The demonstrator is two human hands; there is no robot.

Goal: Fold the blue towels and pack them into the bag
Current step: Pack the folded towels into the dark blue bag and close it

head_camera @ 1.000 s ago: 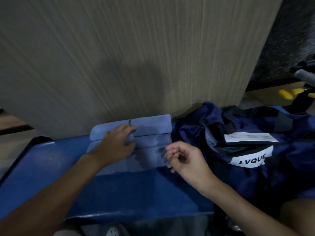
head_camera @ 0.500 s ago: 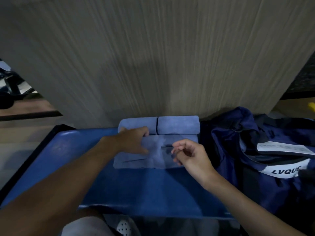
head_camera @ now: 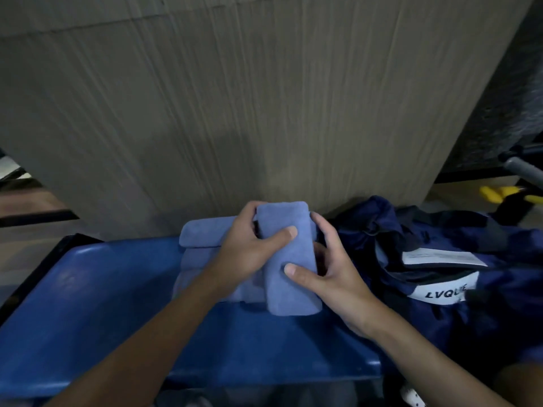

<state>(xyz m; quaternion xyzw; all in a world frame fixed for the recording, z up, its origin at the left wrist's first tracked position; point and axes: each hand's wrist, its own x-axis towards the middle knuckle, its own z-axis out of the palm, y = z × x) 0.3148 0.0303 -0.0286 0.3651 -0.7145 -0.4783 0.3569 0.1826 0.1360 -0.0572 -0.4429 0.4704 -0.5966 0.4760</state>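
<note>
Left hand (head_camera: 244,254) and right hand (head_camera: 332,277) grip the folded blue towel (head_camera: 289,292), its length pointing away; the duffel bag (head_camera: 440,227), probably open, sits rightward.

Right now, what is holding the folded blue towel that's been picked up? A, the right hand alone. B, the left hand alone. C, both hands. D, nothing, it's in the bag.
C: the left hand and the right hand both grip the folded blue towel, each with a thumb across its top.
</note>
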